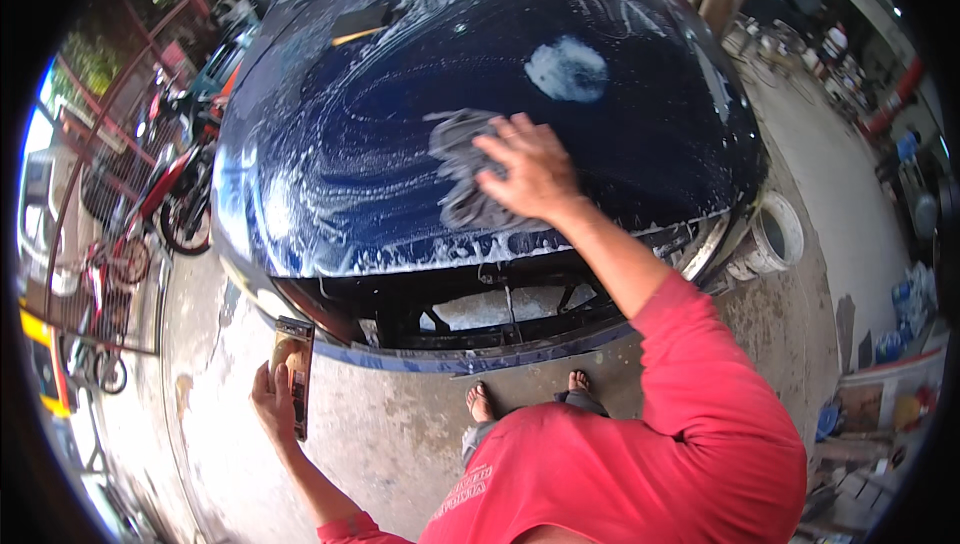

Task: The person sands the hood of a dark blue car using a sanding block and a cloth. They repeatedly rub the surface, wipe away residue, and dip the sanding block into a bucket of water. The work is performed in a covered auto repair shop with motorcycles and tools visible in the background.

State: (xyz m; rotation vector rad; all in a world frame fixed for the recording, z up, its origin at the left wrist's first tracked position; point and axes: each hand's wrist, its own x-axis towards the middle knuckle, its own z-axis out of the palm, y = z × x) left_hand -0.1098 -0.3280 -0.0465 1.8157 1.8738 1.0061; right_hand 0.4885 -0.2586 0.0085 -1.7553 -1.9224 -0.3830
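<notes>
I see the hood [640, 139] of the car [480, 74] ahead of the person [600, 464], a cloth [470, 202] on it under the right hand [535, 172]. The left hand [270, 399], nearer me than the hood, holds a phone [299, 389]. Motorcycles [168, 186] stand left of the car, a bucket [788, 229] right of its front.

The cloth [462, 159] is grey, the hood [490, 79] blue.

Small pale lettering [468, 487], set in short slanting rows, stands across the front of a red shirt [620, 464], while any writing on the lit phone [299, 384] seems too small and blurred at this angle to be read.
</notes>
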